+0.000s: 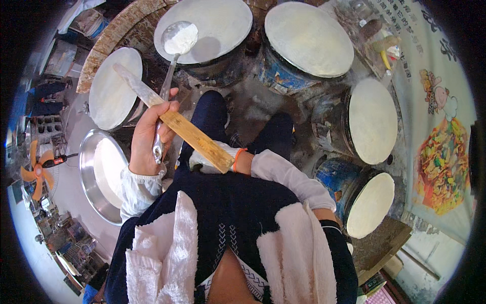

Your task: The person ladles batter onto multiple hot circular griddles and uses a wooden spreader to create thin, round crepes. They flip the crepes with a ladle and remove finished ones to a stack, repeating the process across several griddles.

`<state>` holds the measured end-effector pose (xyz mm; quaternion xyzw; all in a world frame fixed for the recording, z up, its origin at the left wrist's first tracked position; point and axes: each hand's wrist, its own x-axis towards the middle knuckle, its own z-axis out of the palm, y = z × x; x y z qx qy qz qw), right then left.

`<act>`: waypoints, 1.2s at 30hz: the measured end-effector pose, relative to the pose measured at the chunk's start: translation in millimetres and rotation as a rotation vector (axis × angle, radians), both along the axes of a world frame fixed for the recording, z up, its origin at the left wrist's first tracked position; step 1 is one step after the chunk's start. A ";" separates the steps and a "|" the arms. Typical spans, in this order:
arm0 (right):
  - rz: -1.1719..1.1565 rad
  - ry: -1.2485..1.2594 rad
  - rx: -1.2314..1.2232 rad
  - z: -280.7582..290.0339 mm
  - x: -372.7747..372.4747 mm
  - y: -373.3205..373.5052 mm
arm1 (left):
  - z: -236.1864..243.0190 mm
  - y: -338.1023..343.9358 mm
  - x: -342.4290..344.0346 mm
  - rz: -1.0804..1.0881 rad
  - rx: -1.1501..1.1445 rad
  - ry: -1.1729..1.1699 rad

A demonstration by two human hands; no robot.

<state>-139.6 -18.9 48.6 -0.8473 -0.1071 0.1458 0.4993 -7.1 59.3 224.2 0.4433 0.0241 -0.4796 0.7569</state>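
Note:
My left hand is closed round two things at once. One is a metal ladle, its bowl holding white batter above the far griddle. The other is a flat wooden stick, with a pale, coated far end and its near end slanting toward my lap. My right hand wears a whitish glove and lies low by my thigh, partly behind the stick; its fingers do not show clearly. A steel basin of white batter stands beside my left forearm. White layers cover the left griddle and the far griddle.
More white-covered round griddles curve round to my right, including a far-right griddle, a right griddle and a near-right griddle, on sooty drum stoves. A printed banner hangs at right. An orange-bladed fan stands at left.

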 end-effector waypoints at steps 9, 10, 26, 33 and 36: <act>-0.465 0.371 0.617 -104.8 49.5 60.0 | 1.3 -20.3 -5.6 -0.130 -0.027 0.076; -0.410 0.359 0.493 -90.0 46.5 50.3 | 3.9 -22.1 -4.3 -0.137 -0.036 0.066; -0.246 -0.029 0.349 20.4 -78.4 -56.7 | 6.1 -38.8 -27.9 -0.147 0.036 0.017; -0.914 0.316 0.312 44.6 -243.1 -37.3 | -1.1 -47.1 -26.6 -0.221 0.008 0.086; -1.212 0.612 0.737 -57.4 -308.8 17.8 | -7.6 -49.9 -27.4 -0.253 -0.065 0.126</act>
